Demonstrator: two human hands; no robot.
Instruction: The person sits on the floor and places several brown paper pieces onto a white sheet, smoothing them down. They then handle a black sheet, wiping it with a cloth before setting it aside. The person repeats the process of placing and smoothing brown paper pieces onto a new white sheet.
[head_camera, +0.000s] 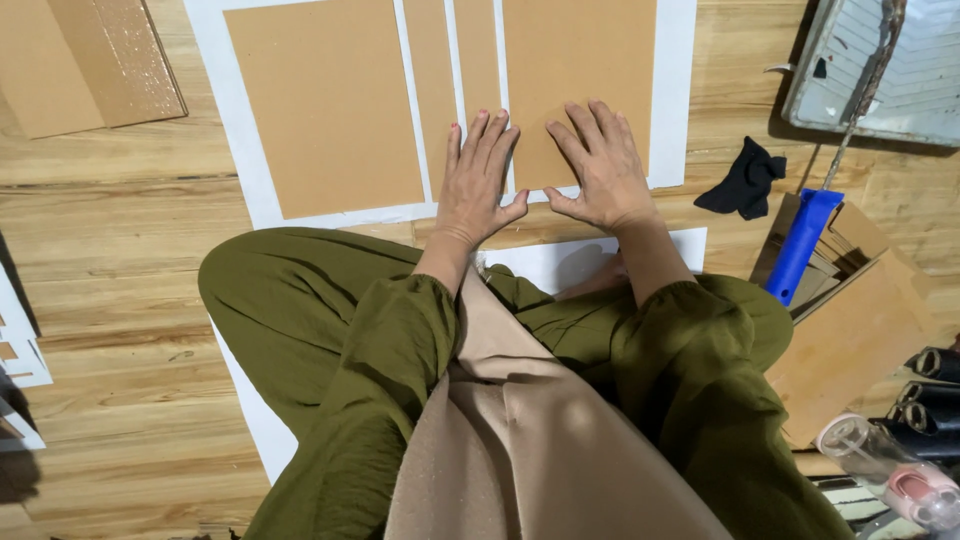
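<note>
Both flat palms (478, 180) (603, 165) on brown boards (575, 70), top edges cut off.

Loose olive-green trousers and long olive-green sleeves, gathered at the wrists, are worn. A beige cloth panel is draped down the front.

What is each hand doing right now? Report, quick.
Left hand: open, flat, pressing a narrow brown board strip.
Right hand: open, flat on the right brown board panel; holding nothing.
</note>
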